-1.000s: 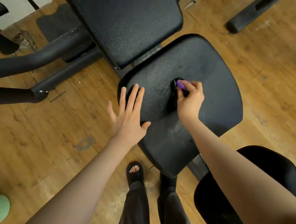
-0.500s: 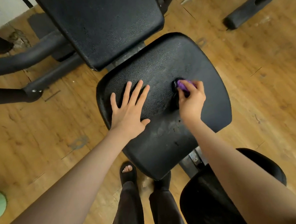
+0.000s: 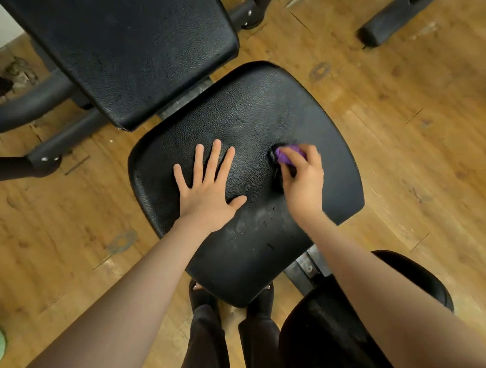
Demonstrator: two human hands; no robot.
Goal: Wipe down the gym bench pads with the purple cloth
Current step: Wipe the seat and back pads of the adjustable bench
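The black seat pad (image 3: 256, 240) of the gym bench fills the middle of the view, with the long back pad (image 3: 131, 51) above it at the upper left. My left hand (image 3: 207, 186) lies flat on the seat pad's left half, fingers spread and straight. My right hand (image 3: 301, 177) grips the bunched purple cloth (image 3: 287, 155) and holds it against the seat pad's right half. Only a small purple patch shows between the fingers. Pale dusty smears mark the seat pad below both hands.
Black frame tubes (image 3: 26, 109) run across the wooden floor (image 3: 422, 155) at the left, and another black bar (image 3: 407, 8) lies at the top right. A round black pad (image 3: 418, 278) sits at the lower right. My legs and sandalled feet (image 3: 200, 294) stand under the seat's near edge.
My left hand has moved from the seat pad's left edge further onto the pad. The right hand with the cloth has stayed on the right half. The camera view has shifted.
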